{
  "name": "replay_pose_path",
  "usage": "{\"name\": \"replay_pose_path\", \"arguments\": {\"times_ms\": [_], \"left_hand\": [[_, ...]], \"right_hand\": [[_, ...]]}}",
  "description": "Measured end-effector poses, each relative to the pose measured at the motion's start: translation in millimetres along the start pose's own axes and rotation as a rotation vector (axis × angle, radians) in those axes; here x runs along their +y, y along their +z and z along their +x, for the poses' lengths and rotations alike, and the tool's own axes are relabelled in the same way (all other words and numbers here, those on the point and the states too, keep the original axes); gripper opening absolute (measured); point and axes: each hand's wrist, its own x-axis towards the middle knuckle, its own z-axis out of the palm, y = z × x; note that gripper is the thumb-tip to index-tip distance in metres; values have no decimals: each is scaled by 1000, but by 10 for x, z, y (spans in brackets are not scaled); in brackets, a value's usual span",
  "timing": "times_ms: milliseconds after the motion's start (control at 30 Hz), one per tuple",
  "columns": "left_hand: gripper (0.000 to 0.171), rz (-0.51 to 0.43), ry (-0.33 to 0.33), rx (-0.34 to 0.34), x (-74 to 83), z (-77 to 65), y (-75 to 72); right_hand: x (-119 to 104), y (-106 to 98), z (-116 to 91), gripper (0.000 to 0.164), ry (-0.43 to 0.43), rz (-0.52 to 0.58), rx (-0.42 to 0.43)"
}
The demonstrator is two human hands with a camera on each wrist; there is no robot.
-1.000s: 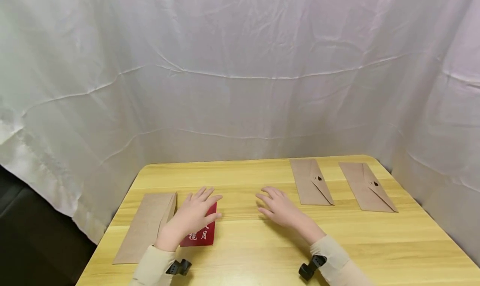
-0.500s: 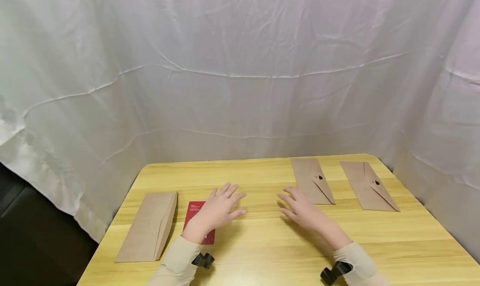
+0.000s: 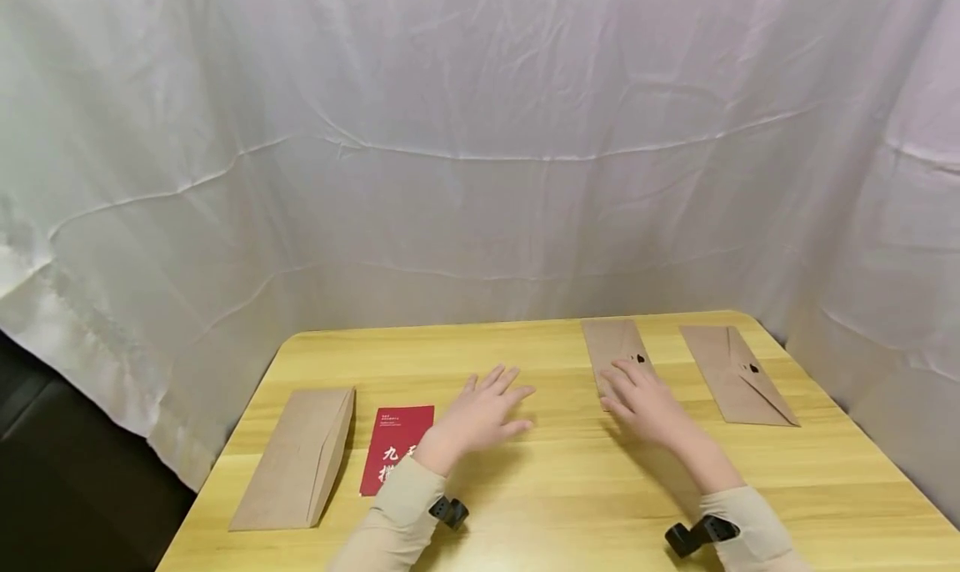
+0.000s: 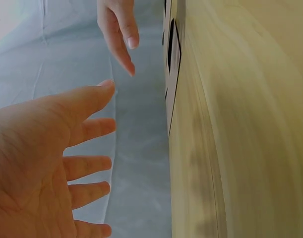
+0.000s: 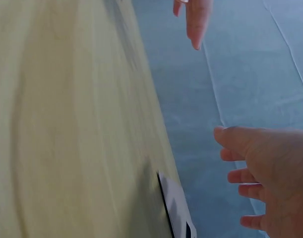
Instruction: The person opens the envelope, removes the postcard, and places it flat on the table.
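Observation:
My left hand (image 3: 480,418) hovers over the middle of the table with fingers spread and nothing in it. Left of it lies a red card (image 3: 397,439) with white characters, its lower right part hidden by my wrist and sleeve. Further left is a brown paper envelope (image 3: 288,464) with its flap side raised a little. My right hand (image 3: 645,401), fingers extended and holding nothing, is above the near part of another brown envelope (image 3: 611,343) with a dark heart-like mark. In the left wrist view the left palm (image 4: 37,163) is apart from the tabletop.
A third brown envelope (image 3: 738,376) lies flat at the right side of the wooden table (image 3: 555,505). Pale curtains (image 3: 480,180) hang behind and on both sides. A dark surface (image 3: 67,472) stands at the lower left.
Both hands have moved to the right. The left hand has gone from over the red card, uncovering most of it. The right hand has come over the nearer right-hand envelope.

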Motion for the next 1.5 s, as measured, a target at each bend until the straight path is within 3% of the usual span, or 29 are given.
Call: {"name": "replay_pose_path", "arguments": {"times_ms": [533, 833, 1300, 1500], "left_hand": [[58, -19, 61, -44, 343, 434, 112], [61, -11, 61, -90, 547, 621, 245], [63, 53, 34, -183, 779, 823, 483], [65, 62, -3, -225, 835, 844, 475]], "right_hand": [[442, -50, -116, 54, 113, -2, -54], [500, -9, -138, 57, 180, -10, -129], [627, 81, -222, 57, 235, 9, -209], [630, 100, -230, 57, 242, 10, -235]]}}
